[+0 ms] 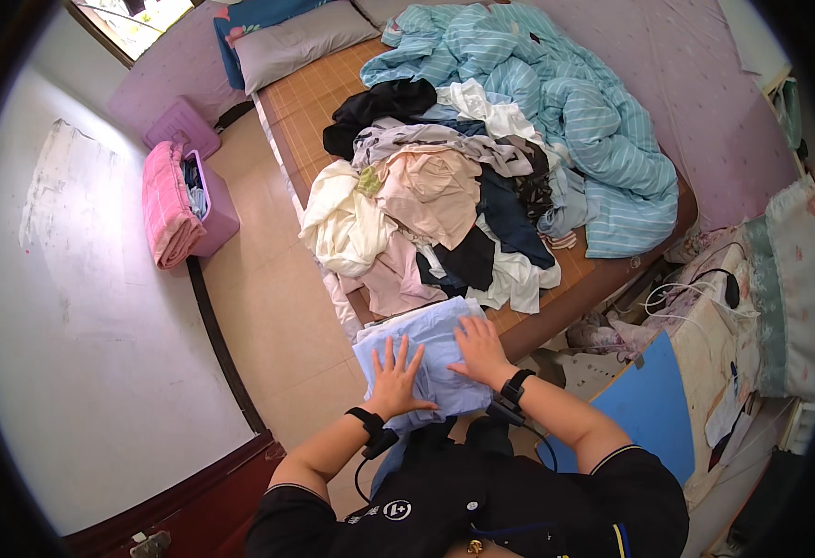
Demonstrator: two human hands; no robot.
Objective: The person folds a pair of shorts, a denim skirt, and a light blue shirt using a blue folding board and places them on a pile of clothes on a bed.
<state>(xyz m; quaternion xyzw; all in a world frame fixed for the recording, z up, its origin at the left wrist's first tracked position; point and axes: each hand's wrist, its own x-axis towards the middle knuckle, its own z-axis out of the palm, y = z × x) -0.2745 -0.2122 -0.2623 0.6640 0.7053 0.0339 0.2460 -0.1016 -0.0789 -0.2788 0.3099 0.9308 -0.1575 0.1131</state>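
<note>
A folded light-blue garment (440, 361) lies flat in front of me at the near edge of the bed, with a white layer showing along its far left side. My left hand (395, 379) rests on its left part, fingers spread. On its right part my right hand (482, 351) is laid, fingers also apart. Neither hand grips the cloth. Just beyond it spreads a heap of loose clothes: a beige top (433, 193), a cream garment (344, 221), a pink one (396, 276), a black one (470, 260) and several others.
A striped turquoise quilt (556, 112) is bunched at the bed's far right; a grey pillow (305, 48) lies at its head. Left on the floor stands a pink storage bin (221, 209) with a pink blanket (170, 200). At right are a blue board (644, 405) and white cables (672, 296).
</note>
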